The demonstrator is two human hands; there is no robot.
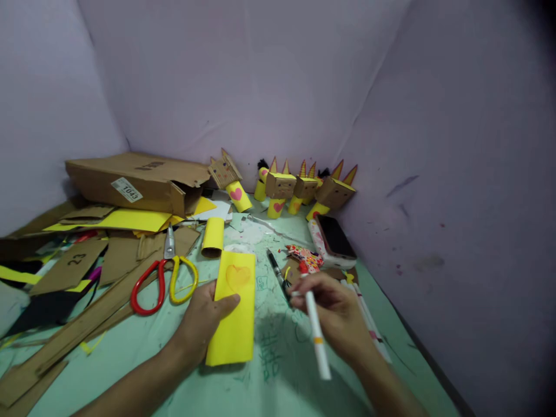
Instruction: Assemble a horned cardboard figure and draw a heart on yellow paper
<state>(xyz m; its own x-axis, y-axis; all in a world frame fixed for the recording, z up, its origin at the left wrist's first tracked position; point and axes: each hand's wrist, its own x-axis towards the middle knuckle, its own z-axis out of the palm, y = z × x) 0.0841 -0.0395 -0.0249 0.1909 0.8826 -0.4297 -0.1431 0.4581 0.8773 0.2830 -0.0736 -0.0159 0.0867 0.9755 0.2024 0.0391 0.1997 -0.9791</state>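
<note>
My left hand (pixel 202 318) grips a yellow paper piece (pixel 237 341) by its left edge, thumb on top. An orange heart (pixel 238 278) is drawn on its upper part. In my right hand (pixel 339 313) is a white marker (pixel 316 333) with an orange band, slanting upward, apart from the paper. Something red shows at its far end; whether that is a cap I cannot tell. A yellow paper tube (pixel 213 234) stands just beyond the paper. Left of it lie scissors (pixel 169 249) with one red and one yellow handle.
Several cardboard-headed figures (pixel 280 188) with yellow bodies stand along the back wall. A cardboard box (pixel 152 176) and cardboard scraps (pixel 121 255) cover the left side. A dark pen (pixel 275 267), a phone (pixel 334 234) and more white markers (pixel 369 318) lie on the right.
</note>
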